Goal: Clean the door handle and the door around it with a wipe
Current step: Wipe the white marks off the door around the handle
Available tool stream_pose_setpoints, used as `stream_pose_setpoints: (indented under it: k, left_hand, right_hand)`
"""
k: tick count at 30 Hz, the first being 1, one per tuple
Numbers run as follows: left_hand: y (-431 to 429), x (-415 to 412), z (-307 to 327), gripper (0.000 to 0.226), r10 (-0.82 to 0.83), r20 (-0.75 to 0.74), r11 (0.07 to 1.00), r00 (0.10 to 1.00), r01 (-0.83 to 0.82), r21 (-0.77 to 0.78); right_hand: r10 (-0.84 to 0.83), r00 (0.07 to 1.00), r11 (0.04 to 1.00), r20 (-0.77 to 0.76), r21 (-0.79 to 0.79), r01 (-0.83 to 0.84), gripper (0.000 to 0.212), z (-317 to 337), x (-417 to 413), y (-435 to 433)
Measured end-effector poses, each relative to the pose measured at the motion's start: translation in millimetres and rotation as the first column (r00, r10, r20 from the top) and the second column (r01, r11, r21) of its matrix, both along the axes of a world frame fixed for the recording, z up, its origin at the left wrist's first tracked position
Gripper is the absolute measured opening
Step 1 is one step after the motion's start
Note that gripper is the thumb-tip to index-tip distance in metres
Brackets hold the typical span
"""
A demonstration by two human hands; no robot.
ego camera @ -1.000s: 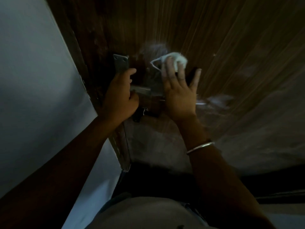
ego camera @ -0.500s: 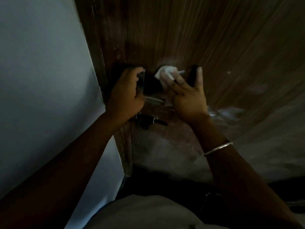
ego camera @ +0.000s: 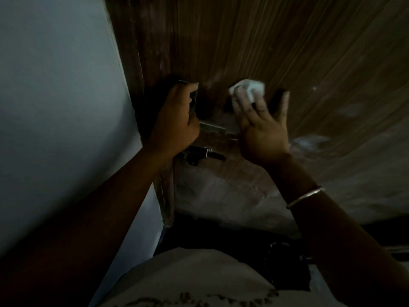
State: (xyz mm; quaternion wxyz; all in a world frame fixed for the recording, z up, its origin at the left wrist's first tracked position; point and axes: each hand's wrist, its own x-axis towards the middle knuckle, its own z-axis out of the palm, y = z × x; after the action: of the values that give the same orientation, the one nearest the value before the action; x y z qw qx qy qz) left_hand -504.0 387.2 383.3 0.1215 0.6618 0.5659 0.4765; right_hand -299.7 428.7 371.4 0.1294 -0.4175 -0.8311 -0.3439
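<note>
1. Dim wood-grain door [ego camera: 287, 52], streaked and smeared, beside smooth pale wall [ego camera: 55, 85].
2. Left hand [ego camera: 174, 120] clenched round flat metal door handle [ego camera: 212, 127].
3. Crumpled white wipe [ego camera: 247, 88] just above the handle, pressed to the door under the outstretched fingers of right hand [ego camera: 263, 127].

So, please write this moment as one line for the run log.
left hand: grips metal door handle | right hand: presses crumpled white wipe on brown wooden door

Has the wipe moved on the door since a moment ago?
Yes. The wipe has slid right, farther from the door handle, under the right hand.
</note>
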Motion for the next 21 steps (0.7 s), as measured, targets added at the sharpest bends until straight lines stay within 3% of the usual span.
stream_pose_setpoints:
  k: [3, 5, 8, 10, 12, 15, 19, 21]
  left_hand:
    - [-0.9, 2.8, -1.7, 0.055, -0.005, -0.042, 0.999, 0.999, 0.007, 0.048]
    - [-1.5, 2.2, -3.6, 0.054, -0.003, -0.048, 0.998, 0.999, 0.005, 0.058]
    - [-2.5, 3.9, -8.1, 0.053, 0.0, -0.052, 0.999, 0.999, 0.003, 0.045]
    - [-4.6, 6.6, -12.0, 0.053, -0.008, -0.059, 0.999, 0.998, 0.01, 0.032]
    - [-5.8, 7.3, -15.2, 0.053, -0.005, -0.052, 0.999, 0.999, 0.007, 0.038]
    - [-4.9, 5.8, -18.7, 0.053, 0.011, -0.02, 0.997, 1.0, -0.009, 0.072]
    - [-1.8, 4.7, -27.2, 0.054, 0.019, -0.015, 0.993, 1.0, -0.017, 0.115]
    - [-1.2, 5.1, -30.4, 0.053, 0.013, -0.007, 0.99, 1.0, -0.012, 0.137]
  right_hand:
    - [0.149, 0.981, 0.989, 0.126, -0.031, -0.146, 0.051, -2.0, 0.3, 1.0]
    - [0.058, 0.998, 0.997, 0.002, 0.046, -0.058, 0.045, 0.8, 7.5, 4.1]
    - [-0.097, 0.969, 0.993, -0.229, 0.038, 0.109, 0.059, -5.6, 6.0, -0.1]
    - [-0.042, 0.985, 0.999, -0.17, -0.033, 0.037, 0.061, -17.1, -3.8, -6.3]
    - [0.091, 0.996, 0.994, -0.015, -0.057, -0.092, 0.051, -18.9, -12.3, -6.8]
    - [0.116, 0.982, 0.987, 0.149, 0.092, -0.13, 0.044, 4.6, -18.9, 10.0]
    - [0.058, 0.996, 0.97, 0.072, 0.232, -0.073, 0.051, 31.9, -35.7, 30.6]
    - [0.091, 0.989, 0.967, 0.117, 0.229, -0.116, 0.049, 27.4, -40.1, 31.7]
